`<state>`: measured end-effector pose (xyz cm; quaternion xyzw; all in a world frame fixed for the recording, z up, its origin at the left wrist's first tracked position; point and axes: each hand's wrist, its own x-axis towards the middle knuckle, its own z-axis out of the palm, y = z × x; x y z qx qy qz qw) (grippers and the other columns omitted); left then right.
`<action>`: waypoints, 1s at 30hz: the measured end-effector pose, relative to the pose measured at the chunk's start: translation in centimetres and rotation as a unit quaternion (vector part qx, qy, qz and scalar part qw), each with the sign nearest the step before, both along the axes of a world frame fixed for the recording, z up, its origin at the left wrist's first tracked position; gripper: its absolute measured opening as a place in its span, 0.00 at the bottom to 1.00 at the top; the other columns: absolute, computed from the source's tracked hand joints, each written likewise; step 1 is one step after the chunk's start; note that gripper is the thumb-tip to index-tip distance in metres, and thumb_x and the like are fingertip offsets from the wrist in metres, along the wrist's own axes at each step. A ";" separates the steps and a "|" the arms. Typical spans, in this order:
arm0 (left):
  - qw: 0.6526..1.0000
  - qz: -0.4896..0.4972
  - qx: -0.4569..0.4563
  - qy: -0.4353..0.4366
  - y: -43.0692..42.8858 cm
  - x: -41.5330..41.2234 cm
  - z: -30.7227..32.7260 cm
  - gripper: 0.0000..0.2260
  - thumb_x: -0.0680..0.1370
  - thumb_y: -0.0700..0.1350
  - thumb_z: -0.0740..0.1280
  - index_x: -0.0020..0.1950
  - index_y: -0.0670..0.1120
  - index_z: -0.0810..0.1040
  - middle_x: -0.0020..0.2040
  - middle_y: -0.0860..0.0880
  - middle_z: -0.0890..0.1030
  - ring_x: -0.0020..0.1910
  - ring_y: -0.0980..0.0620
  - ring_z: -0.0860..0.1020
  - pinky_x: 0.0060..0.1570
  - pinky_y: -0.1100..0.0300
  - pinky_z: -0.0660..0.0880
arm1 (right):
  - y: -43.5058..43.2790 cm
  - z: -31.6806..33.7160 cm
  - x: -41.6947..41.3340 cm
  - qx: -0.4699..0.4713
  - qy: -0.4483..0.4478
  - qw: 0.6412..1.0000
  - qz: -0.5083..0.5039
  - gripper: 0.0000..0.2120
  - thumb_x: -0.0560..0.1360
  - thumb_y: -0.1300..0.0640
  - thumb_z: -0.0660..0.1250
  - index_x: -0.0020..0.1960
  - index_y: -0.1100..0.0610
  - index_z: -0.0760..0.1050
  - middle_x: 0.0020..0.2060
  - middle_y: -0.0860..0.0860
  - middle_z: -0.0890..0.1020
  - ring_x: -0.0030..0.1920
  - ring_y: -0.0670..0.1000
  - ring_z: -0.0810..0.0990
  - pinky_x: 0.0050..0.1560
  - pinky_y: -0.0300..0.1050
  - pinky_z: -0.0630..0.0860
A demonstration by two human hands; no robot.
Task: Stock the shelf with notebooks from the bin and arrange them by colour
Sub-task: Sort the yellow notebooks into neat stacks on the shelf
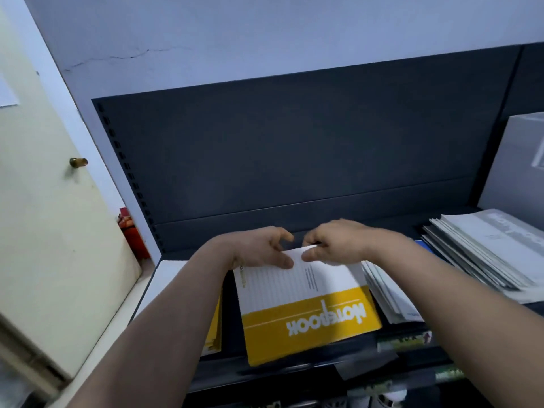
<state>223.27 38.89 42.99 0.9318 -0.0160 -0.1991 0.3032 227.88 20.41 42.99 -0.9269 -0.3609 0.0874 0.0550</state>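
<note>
1. A white-and-yellow paper notebook (306, 307) lay flat on the dark metal shelf (294, 225), its far end pointing toward the shelf's dark back panel.
2. Its cover was white with faint ruled lines over the far part, and a broad yellow band crossed the near part; white lettering on the band read upside down from the camera. The near edge overhung the shelf front slightly.
3. The left hand (259, 248) rested on the notebook's far left part, thumb pressed on the cover, the other fingers curled and slightly apart above the edge.
4. The right hand (335, 242) pinched the far edge, thumb and fingers closed on the white cover.
5. A stack of yellow-edged notebooks (213, 334) lay just left of it, partly hidden by the left forearm.
6. A fanned pile of white notebooks (388, 295) lay just right, and a taller spread stack of grey-white notebooks (482, 254) sat farther right.
</note>
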 end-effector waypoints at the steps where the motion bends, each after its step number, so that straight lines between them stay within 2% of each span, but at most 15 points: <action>1: 1.000 0.004 0.016 -0.010 0.0 0.3 0.0 0.30 0.76 0.50 0.70 0.75 0.50 0.63 0.61 0.48 0.78 0.55 0.50 0.79 0.59 0.48 0.77 | -0.1 -0.3 0.2 0.017 0.006 1.000 0.001 0.10 0.78 0.41 0.58 0.46 0.45 0.72 0.35 0.42 0.74 0.47 0.49 0.74 0.48 0.45 0.67; 3: 0.996 0.049 0.032 -0.074 0.2 0.8 0.3 0.30 0.73 0.52 0.73 0.72 0.50 0.67 0.58 0.50 0.79 0.55 0.52 0.79 0.58 0.50 0.77 | -0.3 -1.4 0.8 0.072 0.020 0.997 -0.016 0.11 0.78 0.42 0.58 0.41 0.46 0.69 0.35 0.43 0.73 0.44 0.49 0.73 0.42 0.44 0.67; 6: 0.952 0.174 0.066 -0.243 1.4 1.0 0.2 0.32 0.70 0.58 0.74 0.71 0.53 0.68 0.60 0.54 0.77 0.57 0.53 0.76 0.57 0.52 0.76 | -1.3 -3.4 2.0 0.191 0.087 0.973 -0.096 0.13 0.78 0.43 0.58 0.42 0.50 0.71 0.38 0.45 0.77 0.45 0.51 0.76 0.46 0.48 0.72; 8: 0.924 0.247 -0.003 -0.293 2.1 0.8 -0.3 0.35 0.70 0.58 0.74 0.74 0.52 0.65 0.65 0.53 0.74 0.63 0.52 0.73 0.59 0.53 0.74 | -1.8 -4.5 2.6 0.287 0.143 0.934 -0.156 0.15 0.79 0.44 0.58 0.44 0.55 0.73 0.38 0.50 0.77 0.41 0.52 0.76 0.43 0.48 0.73; 10: 0.898 0.319 -0.122 -0.277 2.0 0.5 -1.2 0.37 0.72 0.56 0.74 0.76 0.48 0.61 0.69 0.49 0.71 0.66 0.49 0.71 0.61 0.53 0.72 | -1.9 -5.2 2.9 0.371 0.182 0.886 -0.212 0.16 0.79 0.46 0.57 0.43 0.57 0.73 0.35 0.51 0.76 0.37 0.50 0.74 0.40 0.45 0.71; 13: 0.858 0.390 -0.282 -0.180 0.7 -0.2 -2.8 0.38 0.74 0.56 0.72 0.77 0.44 0.59 0.65 0.46 0.74 0.61 0.46 0.76 0.57 0.48 0.77 | -1.5 -6.1 3.0 0.461 0.225 0.810 -0.284 0.15 0.81 0.48 0.56 0.42 0.56 0.72 0.38 0.53 0.77 0.37 0.52 0.75 0.41 0.44 0.71; 16: 0.849 0.347 -0.393 -0.067 -1.0 -0.7 -4.1 0.24 0.77 0.54 0.68 0.66 0.41 0.73 0.55 0.44 0.83 0.53 0.44 0.83 0.55 0.42 0.79 | -0.8 -6.8 2.9 0.471 0.262 0.771 -0.338 0.16 0.81 0.47 0.55 0.52 0.59 0.73 0.48 0.56 0.79 0.49 0.58 0.78 0.39 0.44 0.73; 19: 0.870 0.344 -0.335 -0.112 -2.0 -0.7 -4.5 0.12 0.80 0.46 0.65 0.62 0.43 0.75 0.54 0.45 0.83 0.52 0.46 0.83 0.53 0.41 0.80 | -0.5 -7.3 2.4 0.458 0.251 0.775 -0.356 0.17 0.81 0.47 0.54 0.58 0.59 0.73 0.53 0.56 0.79 0.52 0.58 0.77 0.35 0.42 0.71; 22: 0.881 0.357 -0.272 -0.151 -2.0 -0.5 -4.5 0.09 0.80 0.41 0.64 0.61 0.44 0.74 0.54 0.46 0.82 0.51 0.47 0.82 0.50 0.44 0.81 | -0.8 -6.9 1.6 0.447 0.227 0.816 -0.286 0.14 0.81 0.52 0.53 0.58 0.55 0.73 0.52 0.52 0.80 0.51 0.54 0.78 0.40 0.43 0.73; 26: 0.885 0.373 -0.262 -0.096 -1.3 -0.4 -4.4 0.07 0.81 0.41 0.63 0.58 0.43 0.76 0.53 0.44 0.83 0.51 0.46 0.82 0.46 0.49 0.80 | -1.7 -6.3 0.7 0.414 0.248 0.850 -0.211 0.15 0.79 0.58 0.54 0.60 0.52 0.74 0.53 0.48 0.81 0.52 0.51 0.80 0.50 0.47 0.76; 28: 0.887 0.386 -0.244 -0.065 -1.3 -0.1 -4.9 0.08 0.82 0.42 0.61 0.58 0.42 0.76 0.52 0.44 0.83 0.51 0.46 0.82 0.48 0.49 0.80 | -2.1 -7.0 0.3 0.384 0.270 0.860 -0.201 0.14 0.79 0.58 0.55 0.59 0.53 0.76 0.53 0.48 0.82 0.53 0.52 0.80 0.57 0.50 0.77; 30: 0.893 0.393 -0.214 -0.051 -1.6 0.2 -5.9 0.08 0.82 0.42 0.59 0.58 0.42 0.75 0.51 0.44 0.82 0.48 0.47 0.82 0.44 0.52 0.78 | -2.2 -8.1 -0.2 0.353 0.284 0.866 -0.213 0.12 0.80 0.57 0.55 0.58 0.54 0.75 0.52 0.49 0.82 0.53 0.52 0.80 0.58 0.50 0.76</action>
